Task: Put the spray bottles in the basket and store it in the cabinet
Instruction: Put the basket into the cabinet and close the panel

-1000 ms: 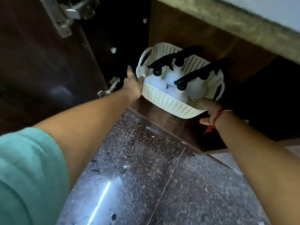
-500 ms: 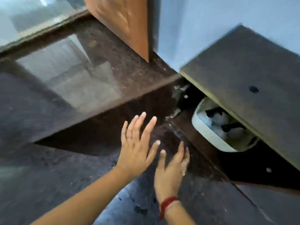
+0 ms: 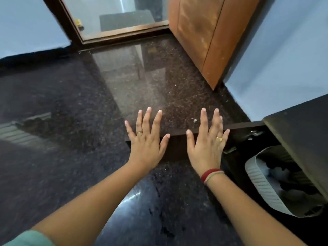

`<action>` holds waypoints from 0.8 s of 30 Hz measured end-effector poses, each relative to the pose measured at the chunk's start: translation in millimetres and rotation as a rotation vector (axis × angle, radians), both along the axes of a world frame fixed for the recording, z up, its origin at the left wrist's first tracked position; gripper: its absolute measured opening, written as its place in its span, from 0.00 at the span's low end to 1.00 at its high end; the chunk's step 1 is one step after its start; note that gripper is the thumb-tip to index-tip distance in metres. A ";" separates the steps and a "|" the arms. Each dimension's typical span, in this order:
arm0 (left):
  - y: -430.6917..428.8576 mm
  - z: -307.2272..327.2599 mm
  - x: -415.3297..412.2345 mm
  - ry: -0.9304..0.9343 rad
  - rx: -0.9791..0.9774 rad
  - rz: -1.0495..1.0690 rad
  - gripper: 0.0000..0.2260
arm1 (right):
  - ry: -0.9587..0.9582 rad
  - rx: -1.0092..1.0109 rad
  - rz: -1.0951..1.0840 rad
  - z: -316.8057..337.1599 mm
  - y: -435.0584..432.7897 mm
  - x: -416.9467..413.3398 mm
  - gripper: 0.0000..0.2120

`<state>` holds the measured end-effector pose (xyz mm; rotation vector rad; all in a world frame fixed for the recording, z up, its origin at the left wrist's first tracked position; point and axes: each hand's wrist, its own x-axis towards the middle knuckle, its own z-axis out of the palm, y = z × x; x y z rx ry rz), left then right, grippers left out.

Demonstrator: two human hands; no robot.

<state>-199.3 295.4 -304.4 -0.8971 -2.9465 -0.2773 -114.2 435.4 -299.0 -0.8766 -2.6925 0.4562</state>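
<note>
Hands fill the middle of the view, both stretched forward with palms down and fingers spread wide, gripping nothing. The left hand [image 3: 146, 139] hovers over the near end of a dark cabinet door [image 3: 177, 146], seen almost edge-on; whether the palm touches it cannot be told. The right hand [image 3: 207, 141] lies over the same door farther along, its fingers fanned out, a gold ring on one of them and a red thread band [image 3: 212, 175] with a pale one beside it at the wrist. A ring also shows on the left hand, and a patch of teal sleeve [image 3: 26, 239] sits at the bottom left corner.

The basket [image 3: 262, 185] — white, with rows of small slots in its wall — stands well to the right of both hands and lower in the view, inside the open cabinet [image 3: 301, 132], partly tucked under its dark top panel. Inside it the spray bottles [image 3: 284, 178] appear as pale bodies with black heads, blurred enough that their number cannot be counted. Neither hand touches the basket; the right hand is the nearer one, with the door's hinged end and its metal hinge [image 3: 253, 134] between them.

Polished dark granite floor [image 3: 88, 112] runs beneath the arms, reflecting light. Beyond it stand a glass door in a brown frame [image 3: 113, 34] and an orange-brown wooden panel [image 3: 204, 32].
</note>
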 end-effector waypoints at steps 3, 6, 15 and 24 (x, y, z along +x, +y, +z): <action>-8.4 -14.0 -1.0 -0.047 -0.032 0.048 0.32 | -0.062 0.023 0.037 -8.0 5.3 -2.5 0.33; -12.9 -23.2 -0.8 -0.092 -0.068 0.089 0.33 | -0.142 0.074 0.064 -13.7 7.3 -2.3 0.34; -15.6 -28.7 -6.0 -0.219 -0.137 0.140 0.26 | -0.385 0.140 0.148 -27.9 8.2 -7.7 0.34; -18.7 -30.5 -7.9 -0.203 -0.155 0.124 0.24 | -0.418 0.112 0.175 -26.0 6.7 -10.7 0.35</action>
